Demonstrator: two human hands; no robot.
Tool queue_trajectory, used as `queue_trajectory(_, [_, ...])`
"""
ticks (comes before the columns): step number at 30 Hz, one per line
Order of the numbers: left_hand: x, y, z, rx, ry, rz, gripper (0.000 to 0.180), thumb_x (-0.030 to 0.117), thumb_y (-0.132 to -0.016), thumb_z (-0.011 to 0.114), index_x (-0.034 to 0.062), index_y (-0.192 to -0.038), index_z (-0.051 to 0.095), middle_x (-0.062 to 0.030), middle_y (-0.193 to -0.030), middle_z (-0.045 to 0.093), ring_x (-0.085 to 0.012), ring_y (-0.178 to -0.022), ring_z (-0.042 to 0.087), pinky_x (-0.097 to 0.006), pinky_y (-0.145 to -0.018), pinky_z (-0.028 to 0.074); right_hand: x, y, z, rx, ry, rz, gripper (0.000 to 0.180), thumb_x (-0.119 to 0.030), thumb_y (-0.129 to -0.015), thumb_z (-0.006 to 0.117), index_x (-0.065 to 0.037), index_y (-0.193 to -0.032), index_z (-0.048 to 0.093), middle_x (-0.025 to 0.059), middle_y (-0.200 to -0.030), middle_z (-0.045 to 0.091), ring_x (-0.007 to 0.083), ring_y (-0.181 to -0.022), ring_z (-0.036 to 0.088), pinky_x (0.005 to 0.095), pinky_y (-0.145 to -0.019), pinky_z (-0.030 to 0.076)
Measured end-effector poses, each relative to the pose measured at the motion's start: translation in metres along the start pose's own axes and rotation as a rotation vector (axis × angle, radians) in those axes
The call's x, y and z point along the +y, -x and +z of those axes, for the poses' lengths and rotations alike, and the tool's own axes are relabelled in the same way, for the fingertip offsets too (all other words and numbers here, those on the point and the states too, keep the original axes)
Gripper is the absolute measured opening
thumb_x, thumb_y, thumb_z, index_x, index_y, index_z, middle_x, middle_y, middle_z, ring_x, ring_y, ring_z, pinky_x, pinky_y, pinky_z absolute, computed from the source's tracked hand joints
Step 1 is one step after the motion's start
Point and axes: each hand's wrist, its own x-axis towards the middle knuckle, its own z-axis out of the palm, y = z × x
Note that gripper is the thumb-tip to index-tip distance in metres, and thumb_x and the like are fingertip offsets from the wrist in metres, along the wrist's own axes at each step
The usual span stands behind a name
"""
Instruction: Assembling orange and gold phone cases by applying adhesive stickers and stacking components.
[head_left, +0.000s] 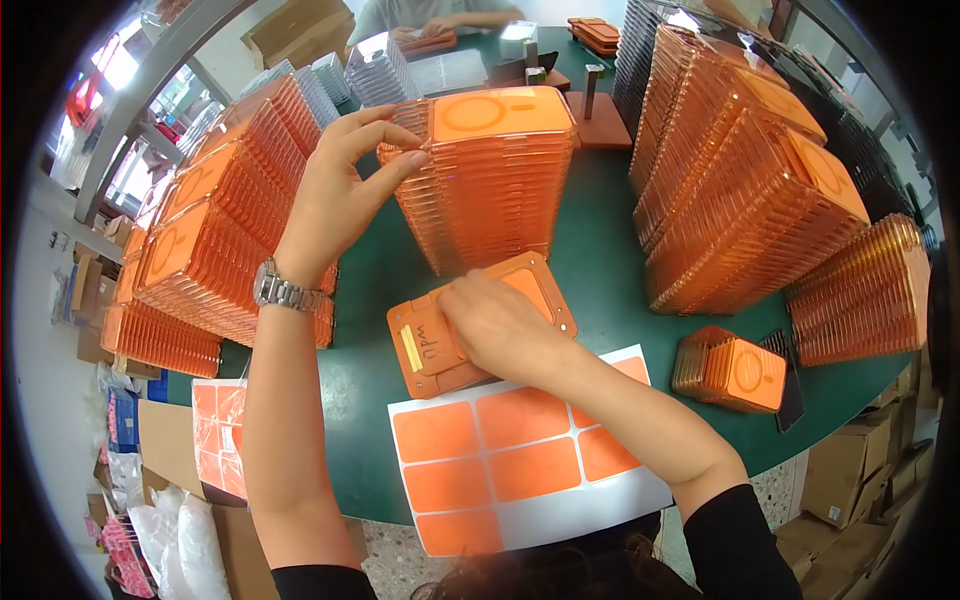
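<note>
Boxes (850,460) crowd the room beside my green bench (605,240), where a tall stack of orange cases (490,195) stands behind a sticker sheet (530,440) and brown block (440,375). My left hand (355,175) bends at the stack's corner; my right hand (500,325) curls over the block, apparently mid-placement. Either's grip, I cannot tell. Light fingertips seem needed next.

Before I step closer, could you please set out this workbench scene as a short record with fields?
Left-hand grip: thumb and fingers at the top left corner of the central stack of orange cases
Right-hand grip: on the orange-brown holder, fingertips hidden
Sheet: white, with orange rectangular stickers, below the holder in view
Side stacks: more orange cases, left and right
Small stack: orange, toward the right
Table: green
</note>
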Motion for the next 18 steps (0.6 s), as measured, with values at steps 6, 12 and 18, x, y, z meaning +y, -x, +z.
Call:
queue_trajectory(6, [0.016, 0.028, -0.016, 0.010, 0.184, -0.073, 0.020, 0.020, -0.092, 0.074, 0.0033, -0.102, 0.071, -0.0223, -0.147, 0.053, -0.0315, -0.144, 0.043, -0.039, -0.110, 0.040, 0.029, 0.036, -0.031, 0.444, -0.274, 0.170, 0.020, 0.001, -0.091, 0.057, 0.000, -0.109, 0.066, 0.0118, -0.098, 0.065, 0.0248, -0.089, 0.063, 0.0332, -0.080, 0.050])
queue_trajectory(12, [0.030, 0.152, 0.004, 0.036, 0.434, -0.342, 0.010, 0.010, -0.093, 0.070, 0.0017, -0.092, 0.065, -0.0263, -0.160, 0.035, -0.0314, -0.148, 0.037, -0.043, -0.119, 0.030, 0.067, 0.070, -0.043, 0.466, -0.460, 0.600, 0.017, -0.008, -0.098, 0.060, 0.001, -0.111, 0.066, 0.0020, -0.100, 0.067, 0.0092, -0.084, 0.057, 0.0247, -0.075, 0.046])
queue_trajectory(18, [0.037, 0.207, 0.052, -0.028, 0.298, -0.389, 0.017, 0.008, -0.087, 0.075, 0.0033, -0.100, 0.066, -0.0283, -0.159, 0.034, -0.0365, -0.148, 0.038, -0.044, -0.115, 0.037, 0.072, 0.066, -0.024, 0.353, -0.537, 0.655, 0.025, -0.017, -0.100, 0.062, 0.004, -0.113, 0.066, 0.0019, -0.093, 0.067, 0.0086, -0.082, 0.058, 0.0254, -0.074, 0.048])
